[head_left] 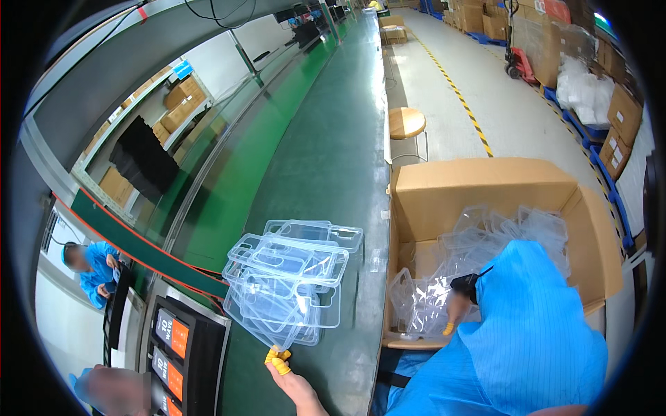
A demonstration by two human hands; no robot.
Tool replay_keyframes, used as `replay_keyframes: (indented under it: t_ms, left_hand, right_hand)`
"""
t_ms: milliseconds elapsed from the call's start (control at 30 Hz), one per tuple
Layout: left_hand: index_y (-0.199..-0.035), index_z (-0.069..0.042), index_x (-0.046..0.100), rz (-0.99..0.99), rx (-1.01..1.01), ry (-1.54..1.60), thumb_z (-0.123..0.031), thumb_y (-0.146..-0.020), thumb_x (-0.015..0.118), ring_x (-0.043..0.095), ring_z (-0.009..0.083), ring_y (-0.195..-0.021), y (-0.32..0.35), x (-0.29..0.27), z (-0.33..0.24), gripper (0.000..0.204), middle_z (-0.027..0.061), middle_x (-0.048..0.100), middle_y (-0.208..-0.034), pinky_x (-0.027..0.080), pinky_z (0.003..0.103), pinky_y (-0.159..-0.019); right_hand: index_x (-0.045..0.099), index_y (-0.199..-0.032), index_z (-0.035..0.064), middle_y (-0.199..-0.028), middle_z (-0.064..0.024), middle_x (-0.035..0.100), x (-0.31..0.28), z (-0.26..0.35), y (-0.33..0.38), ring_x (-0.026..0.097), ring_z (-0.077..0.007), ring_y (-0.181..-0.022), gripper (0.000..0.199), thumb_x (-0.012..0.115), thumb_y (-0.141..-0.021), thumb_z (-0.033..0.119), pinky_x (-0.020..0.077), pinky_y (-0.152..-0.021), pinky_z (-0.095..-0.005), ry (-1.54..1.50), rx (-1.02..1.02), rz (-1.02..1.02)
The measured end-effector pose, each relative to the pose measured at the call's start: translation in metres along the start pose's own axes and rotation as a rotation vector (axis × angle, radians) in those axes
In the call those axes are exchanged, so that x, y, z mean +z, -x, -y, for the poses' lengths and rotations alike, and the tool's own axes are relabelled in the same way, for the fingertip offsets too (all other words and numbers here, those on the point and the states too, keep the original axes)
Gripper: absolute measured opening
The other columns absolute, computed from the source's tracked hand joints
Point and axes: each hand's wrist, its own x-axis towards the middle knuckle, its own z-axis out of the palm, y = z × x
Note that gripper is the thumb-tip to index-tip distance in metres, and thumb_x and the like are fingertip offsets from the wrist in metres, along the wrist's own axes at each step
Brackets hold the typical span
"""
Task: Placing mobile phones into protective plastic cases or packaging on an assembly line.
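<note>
A loose stack of clear plastic trays (288, 277), thin with rounded corners and cut-outs, lies on the green bench. At the stack's near edge, my left hand (291, 378) wears yellow finger cots and pinches a corner of a lower tray. My right hand (456, 309) reaches down into an open cardboard box (479, 177) at the right, among a heap of similar clear trays (510, 229). One yellow finger cot shows on it; the other fingers are hidden, so its grip is unclear. My blue right sleeve (520, 319) covers part of the box.
The green bench (326, 118) runs far ahead. A wooden stool (407, 123) stands beyond the box, near a yellow-black floor line (458, 97). Left are a black machine with orange panels (170, 340) and two people in blue. Cartons and a red pallet jack (520, 66) stand far right.
</note>
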Motion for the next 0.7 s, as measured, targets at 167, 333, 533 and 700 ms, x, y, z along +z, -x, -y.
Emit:
replay_keyframes:
  t_ms: [167,333,533,700]
  left_hand:
    - [-0.099,-0.003,0.049,0.016,0.001,-0.025,-0.035,-0.089,0.03,0.042,0.01,-0.075,-0.0012,-0.0022,-0.0004,0.039,0.0021,0.049,-0.082,0.03,0.022,-0.069]
    - [-0.099,-0.003,0.05,0.024,-0.006,-0.011,-0.036,-0.089,0.031,0.043,0.0099,-0.074,-0.0035,-0.0011,0.0002,0.039,0.0021,0.05,-0.082,0.03,0.022,-0.069]
    - [-0.098,-0.004,0.05,0.028,0.009,-0.003,-0.037,-0.088,0.031,0.044,0.0098,-0.074,-0.0035,-0.0022,0.0033,0.039,0.0017,0.051,-0.083,0.03,0.022,-0.067]
    - [-0.098,-0.002,0.05,0.029,0.02,0.014,-0.033,-0.089,0.032,0.045,0.0123,-0.074,-0.0027,-0.0017,0.0009,0.037,0.0039,0.05,-0.082,0.033,0.024,-0.07]
  right_hand:
    - [0.048,-0.103,-0.003,-0.096,-0.014,0.053,-0.0013,0.0043,0.0043,0.05,-0.0241,-0.089,0.072,0.063,-0.057,0.051,0.0409,-0.069,-0.0316,-0.044,-0.03,-0.024]
    - [0.05,-0.101,-0.0016,-0.093,-0.0124,0.054,-0.0025,0.0067,0.0046,0.051,-0.0232,-0.086,0.065,0.063,-0.059,0.047,0.0412,-0.068,-0.0314,-0.089,-0.043,-0.003]
    - [0.052,-0.097,0.0001,-0.089,-0.0104,0.056,-0.0024,0.007,0.0047,0.052,-0.0221,-0.082,0.056,0.064,-0.06,0.041,0.0416,-0.066,-0.0313,-0.144,-0.069,0.02]
    - [0.054,-0.095,0.0015,-0.086,-0.0088,0.057,-0.0029,0.0051,0.0046,0.053,-0.0212,-0.079,0.049,0.064,-0.062,0.036,0.0419,-0.064,-0.0312,-0.194,-0.076,0.053]
